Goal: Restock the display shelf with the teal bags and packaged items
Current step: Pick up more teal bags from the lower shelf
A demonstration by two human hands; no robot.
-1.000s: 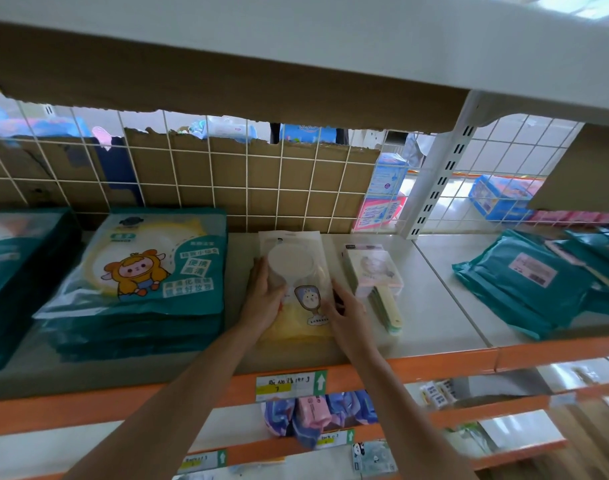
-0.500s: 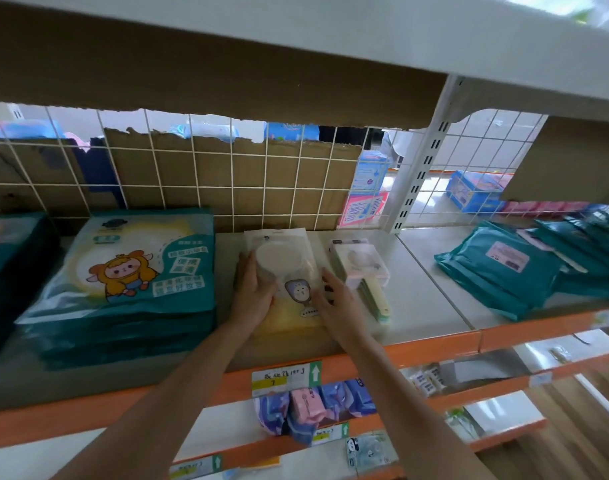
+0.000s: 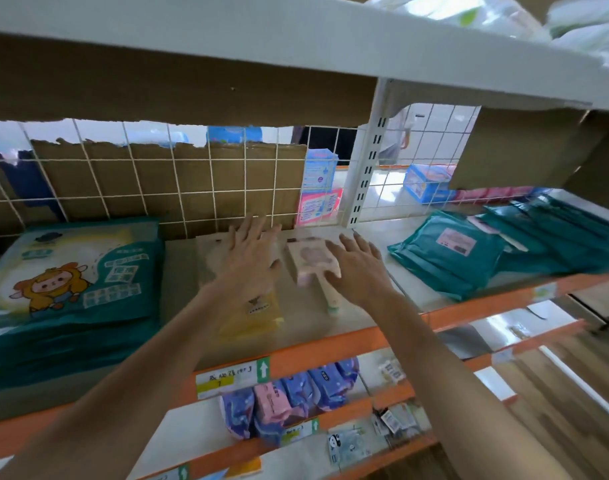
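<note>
Teal bags (image 3: 71, 289): one stack lies flat at the left end of the shelf (image 3: 330, 351), its top bag printed with an orange cartoon animal.
Second pile (image 3: 469, 251): more teal bags lie fanned out on the right part of the shelf, past the white post (image 3: 369, 161); the nearest carries a pale label.
Yellow packet (image 3: 251, 313): flat on the shelf between the two lots of bags, its far half hidden under the left hand.
Pink packet (image 3: 313, 261): lies just right of the yellow packet, between the two hands, with a pale handle-like end pointing toward the shelf edge.
Left hand (image 3: 251, 258): over the yellow packet, fingers straight and spread; the grip is wide open and holds nothing. Motion blur hides whether the palm touches the packet.
Right hand (image 3: 358, 268): just right of the pink packet, fingers spread, grip open and holding nothing.
Back of shelf: a white wire grid (image 3: 157, 188) with torn brown cardboard behind it.
Shelf edge: an orange rail with a white and yellow price label (image 3: 232, 379).
Lower shelf: purple and pink packs (image 3: 289, 396) stand in a row below the label.
</note>
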